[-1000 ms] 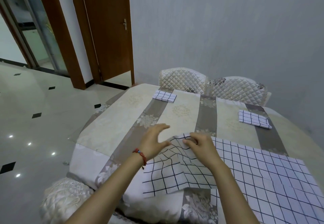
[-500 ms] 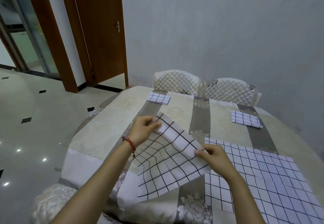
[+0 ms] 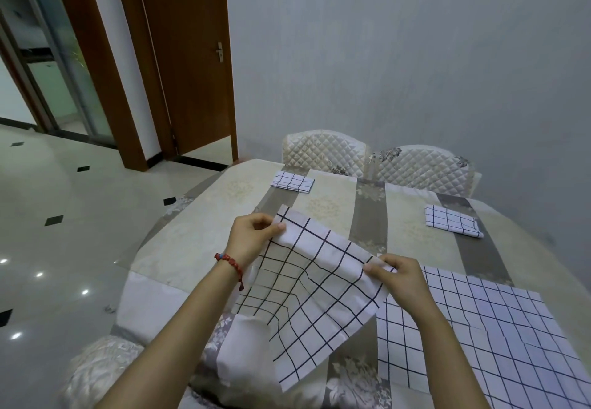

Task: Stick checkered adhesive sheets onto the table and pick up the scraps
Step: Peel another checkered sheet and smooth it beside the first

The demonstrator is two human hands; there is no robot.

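I hold a white checkered adhesive sheet point(image 3: 316, 300) lifted above the near left part of the table point(image 3: 198, 236). My left hand point(image 3: 252, 239) pinches its far left corner. My right hand point(image 3: 399, 277) pinches its right corner. The sheet hangs slack between them, and near my left hand a clear film layer seems to part from the white backing. A larger checkered sheet point(image 3: 499, 322) lies flat on the table at the near right, partly under my right forearm.
Two folded checkered sheets lie farther off, one at the far left point(image 3: 292, 181) and one at the right point(image 3: 452, 224). Two quilted chair backs point(image 3: 326, 152) stand behind the table against the grey wall. Another padded chair point(image 3: 99, 367) is at the near left, and tiled floor lies to the left.
The sheet lay crumpled on the table with my left hand open beside it. Both hands have since gripped its corners, lifted it and spread it out.
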